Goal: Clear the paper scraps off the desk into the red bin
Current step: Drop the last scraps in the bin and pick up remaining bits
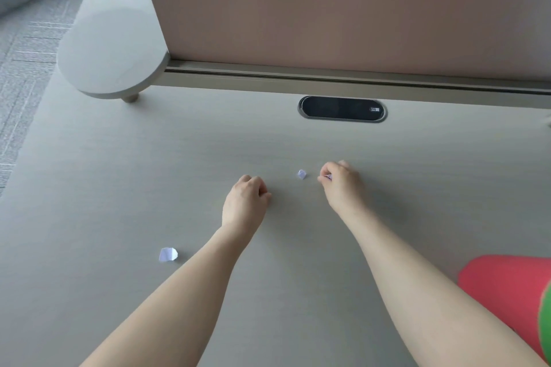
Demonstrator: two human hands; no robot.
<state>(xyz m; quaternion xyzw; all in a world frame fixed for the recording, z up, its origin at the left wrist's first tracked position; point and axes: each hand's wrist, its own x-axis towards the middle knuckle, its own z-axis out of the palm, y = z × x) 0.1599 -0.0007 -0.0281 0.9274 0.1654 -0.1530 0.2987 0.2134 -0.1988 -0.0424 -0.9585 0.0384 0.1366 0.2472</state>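
The grey desk [119, 188] is spreading wide, the red bin [504, 292] sitting at its right edge. The left hand [245, 202] is curling into a fist, holding nothing visible. The right hand [343, 185] is pinching a scrap [328, 177]. A larger scrap [168, 254] is lying near left, a smaller scrap [301, 174] just beside the right hand; both are crumpled, without clear long axes.

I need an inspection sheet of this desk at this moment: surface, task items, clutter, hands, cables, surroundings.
Surface: grey desk, matte, no spills seen.
Job's things: small scrap lies between the hands; larger scrap near the left forearm; red bin at the lower right edge, partly out of view.
Clutter: nothing seen.
Hands: right hand pinches a tiny scrap; left hand curled, contents hidden.
Cables: nothing seen; black cable port closed.
Surroundings: pink partition, round side shelf, carpet.
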